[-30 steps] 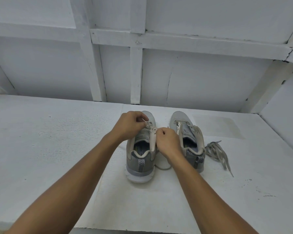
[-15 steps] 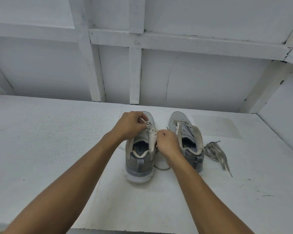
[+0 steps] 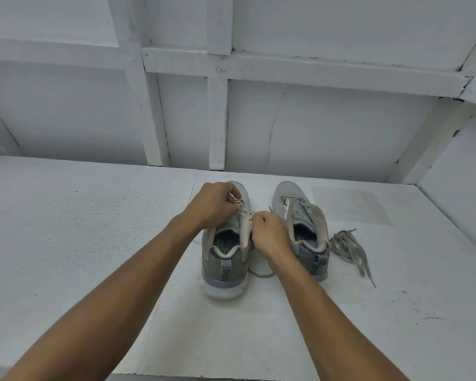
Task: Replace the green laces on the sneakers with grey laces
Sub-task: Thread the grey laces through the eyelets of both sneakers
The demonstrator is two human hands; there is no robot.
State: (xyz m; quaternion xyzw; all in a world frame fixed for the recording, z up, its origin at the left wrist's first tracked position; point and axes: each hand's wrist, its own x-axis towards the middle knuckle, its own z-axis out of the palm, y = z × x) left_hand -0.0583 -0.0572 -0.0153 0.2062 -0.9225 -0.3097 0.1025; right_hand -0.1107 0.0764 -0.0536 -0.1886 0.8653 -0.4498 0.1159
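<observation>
The white, rough tabletop (image 3: 80,229) carries a left sneaker (image 3: 226,259) and a right sneaker (image 3: 291,199) side by side, toes toward 12 o'clock, with a loop of lace (image 3: 259,273) between their heels, a bundle of loose laces (image 3: 346,246) at the right sneaker's 3 o'clock and a faint rectangular stain (image 3: 349,204) at its 1 o'clock.

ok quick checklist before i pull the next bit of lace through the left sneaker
1. Left hand grip on the lace near the front eyelets: ok, pinched.
2. Right hand grip on the lace at the eyelet flap: ok, fingers curled tight.
3. Left sneaker flat on its sole: ok.
4. Slack loop between the sneakers lying free: ok.
5. Lace being threaded is the grey one: cannot tell, it looks pale.
6. Spare lace bundle beside the right sneaker, away from both hands: ok.
</observation>
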